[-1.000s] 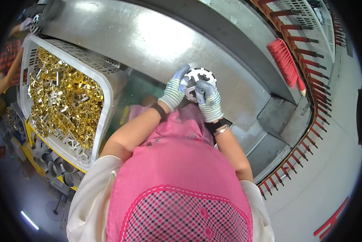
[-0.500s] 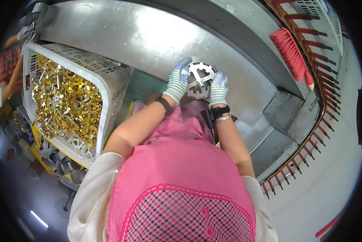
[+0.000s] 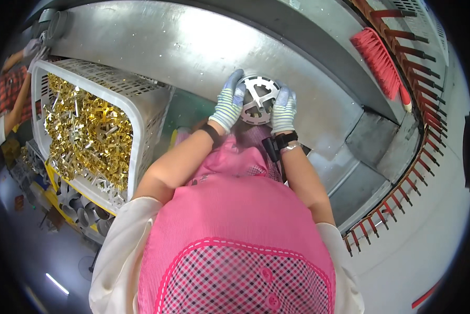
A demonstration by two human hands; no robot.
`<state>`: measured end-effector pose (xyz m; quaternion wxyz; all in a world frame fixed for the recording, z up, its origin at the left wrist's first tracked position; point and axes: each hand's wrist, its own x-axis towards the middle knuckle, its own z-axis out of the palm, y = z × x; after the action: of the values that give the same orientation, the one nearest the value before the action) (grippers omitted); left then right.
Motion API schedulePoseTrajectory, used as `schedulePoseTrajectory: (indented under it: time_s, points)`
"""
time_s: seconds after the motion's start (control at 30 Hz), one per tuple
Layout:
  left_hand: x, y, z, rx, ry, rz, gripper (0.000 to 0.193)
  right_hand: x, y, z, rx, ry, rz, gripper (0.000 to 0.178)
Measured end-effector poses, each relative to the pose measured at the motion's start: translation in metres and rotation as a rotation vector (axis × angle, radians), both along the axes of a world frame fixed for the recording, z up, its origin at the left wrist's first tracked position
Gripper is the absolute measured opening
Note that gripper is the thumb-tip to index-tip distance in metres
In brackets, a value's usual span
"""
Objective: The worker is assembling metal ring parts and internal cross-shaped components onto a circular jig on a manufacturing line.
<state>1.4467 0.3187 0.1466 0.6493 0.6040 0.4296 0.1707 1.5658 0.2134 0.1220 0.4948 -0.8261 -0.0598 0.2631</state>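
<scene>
Right grip [image 3: 283, 111] moved rimward, clasping the face-up spoked disc [image 3: 259, 101] with left grip [image 3: 228, 103].

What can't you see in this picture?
Round metal part: head view; parts of its sides hide behind the left grip and right grip.
White basket: head view; its bottom is buried under shiny gold pieces.
Co-worker's hands: head view; too small and blurry to tell their hold.

No lettering or numbers can be read.
</scene>
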Motion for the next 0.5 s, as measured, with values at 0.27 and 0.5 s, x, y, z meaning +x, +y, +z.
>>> schedulePoseTrajectory:
  time_s: [0.27, 0.5]
  points:
    - [-0.048, -0.024, -0.012, 0.26, 0.193, -0.27, 0.109, -0.004, -0.002, -0.005, 0.03, -0.015, -0.024, 0.044]
    - [-0.048, -0.023, -0.008, 0.233, 0.29, -0.325, 0.106, 0.001, -0.001, -0.005, 0.009, -0.045, 0.06, 0.044]
